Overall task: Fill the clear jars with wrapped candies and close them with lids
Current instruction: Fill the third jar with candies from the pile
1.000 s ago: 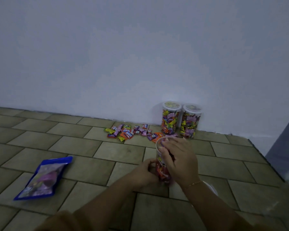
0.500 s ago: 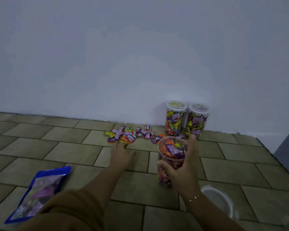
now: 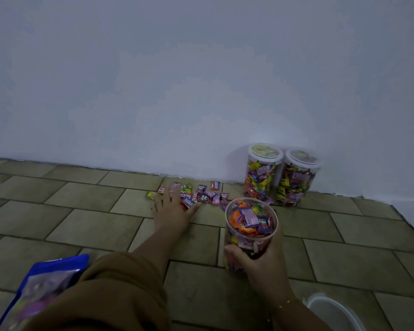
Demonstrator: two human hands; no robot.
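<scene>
An open clear jar [image 3: 250,231], nearly full of wrapped candies, stands on the tiled floor, and my right hand [image 3: 261,261] grips its side. My left hand [image 3: 171,210] lies flat with spread fingers on the near edge of a scatter of loose wrapped candies [image 3: 202,195] by the wall. Two filled jars with lids on, one [image 3: 262,172] beside the other [image 3: 296,179], stand against the wall behind. A loose clear lid [image 3: 332,311] lies on the floor at the lower right, partly behind my right forearm.
A blue candy bag [image 3: 43,287] lies on the floor at the lower left, partly covered by my brown sleeve. The white wall [image 3: 201,80] runs along the back. A dark object edges in at the far right.
My left hand left the jar and reached forward onto the loose candies. My right hand moved from the jar's mouth to its side. The view shifted closer.
</scene>
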